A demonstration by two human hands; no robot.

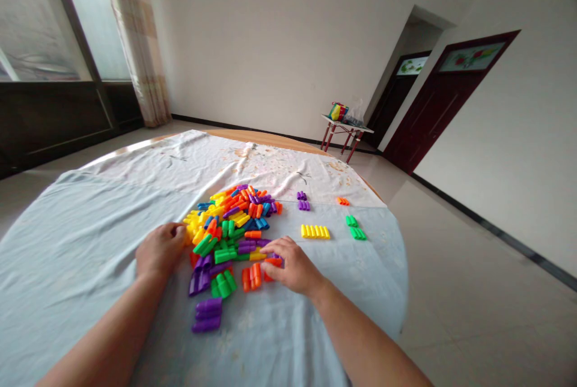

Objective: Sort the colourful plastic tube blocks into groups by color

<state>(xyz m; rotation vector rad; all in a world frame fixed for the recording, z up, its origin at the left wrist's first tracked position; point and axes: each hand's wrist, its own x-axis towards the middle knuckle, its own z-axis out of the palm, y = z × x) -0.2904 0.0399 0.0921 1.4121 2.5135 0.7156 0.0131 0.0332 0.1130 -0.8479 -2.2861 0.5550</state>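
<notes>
A heap of coloured plastic blocks (232, 219) lies on a round table under a pale cloth (90, 243). My left hand (160, 249) rests at the heap's left edge, fingers curled beside yellow blocks. At the heap's right front edge my right hand (293, 267) has its fingers pinched on an orange block (273, 262). Orange blocks (251, 277), green blocks (223, 284) and purple blocks (207, 315) lie near my hands. Sorted apart to the right are a yellow row (315, 231), green blocks (356, 228), purple blocks (303, 201) and an orange block (342, 201).
The table's right edge (396, 255) drops to a tiled floor. A small red-legged table (346, 130) with coloured items stands by the far wall. Dark doors (446, 98) are at right, a window and curtain (135, 44) at left.
</notes>
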